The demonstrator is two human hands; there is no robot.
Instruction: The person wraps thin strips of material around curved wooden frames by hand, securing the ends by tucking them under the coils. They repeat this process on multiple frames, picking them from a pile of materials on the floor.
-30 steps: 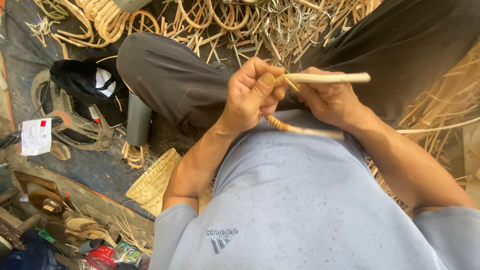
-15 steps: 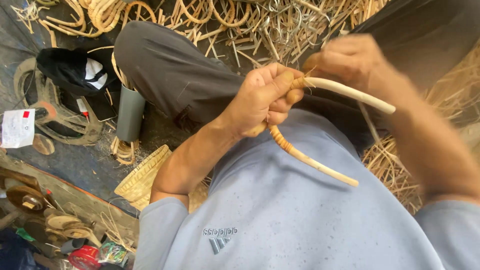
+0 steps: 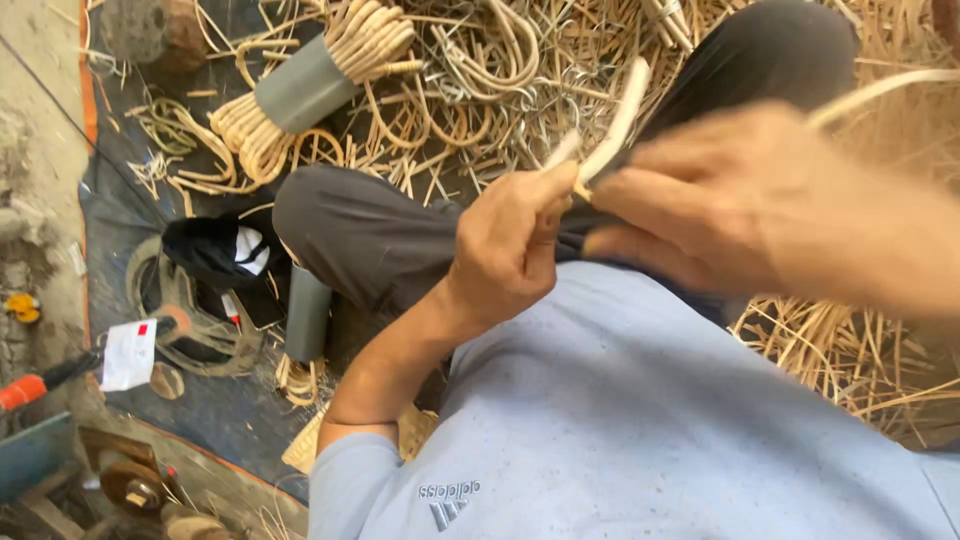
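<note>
My left hand (image 3: 510, 245) is closed around the lower part of a pale rattan cane (image 3: 612, 130), just above my grey shirt and dark trousers. My right hand (image 3: 730, 205), blurred and close to the camera, grips the same cane right beside the left hand. The cane sticks up and away from the two hands toward the heap of cane pieces. A thin pale strip (image 3: 880, 90) arcs from behind my right hand to the right edge.
Loose bent canes (image 3: 480, 70) cover the ground ahead. A bundle of canes in a grey sleeve (image 3: 305, 90) lies at the upper left. A black cloth (image 3: 215, 250), a grey tube (image 3: 305, 315), a white tag (image 3: 130, 352) and straw (image 3: 850, 350) lie around me.
Both hands have risen closer to the camera. The cane swung from lying sideways to pointing up and away. My right hand moved in next to the left, and the view tilted toward the cane heap.
</note>
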